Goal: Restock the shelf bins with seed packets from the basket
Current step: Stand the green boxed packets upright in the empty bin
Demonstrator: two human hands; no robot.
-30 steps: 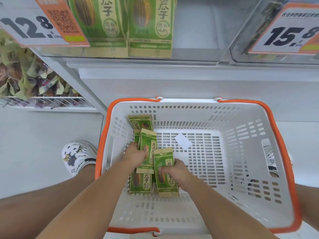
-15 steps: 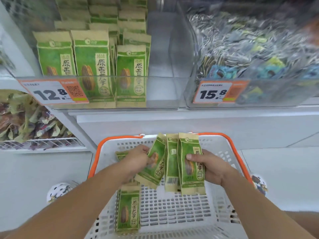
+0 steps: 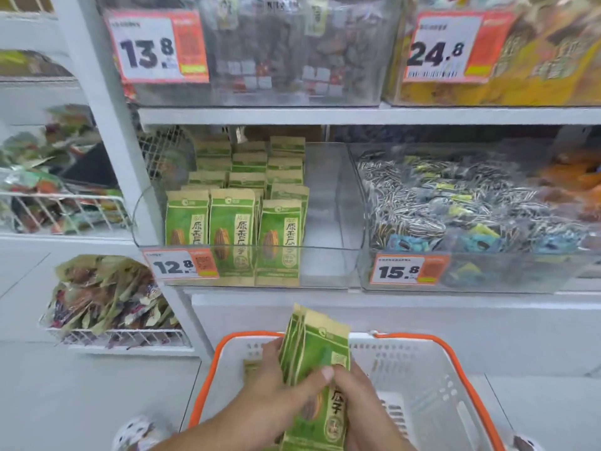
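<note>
hands: left hand (image 3: 276,382) and right hand (image 3: 354,395) both clamp one upright stack of seed packets (image 3: 317,362)
basket (image 3: 432,369): right under the grip
bin (image 3: 328,265): up ahead, packets fill its left, right side free

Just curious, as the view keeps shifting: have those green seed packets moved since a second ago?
Yes. The seed packets rose from the basket floor to above the basket rim, gathered between both hands.

Hands: two, left hand (image 3: 276,398) and right hand (image 3: 364,408), lower centre. Basket (image 3: 455,369): one, bottom of frame. Price tags: four, reading 13.8 (image 3: 156,47), 24.8 (image 3: 455,48), 12.8 (image 3: 180,265), 15.8 (image 3: 408,270). Clear bins: four, two upper, two mid-frame. Front-row green seed packets (image 3: 232,236), centre bin: three. Held packets: count unclear.
</note>
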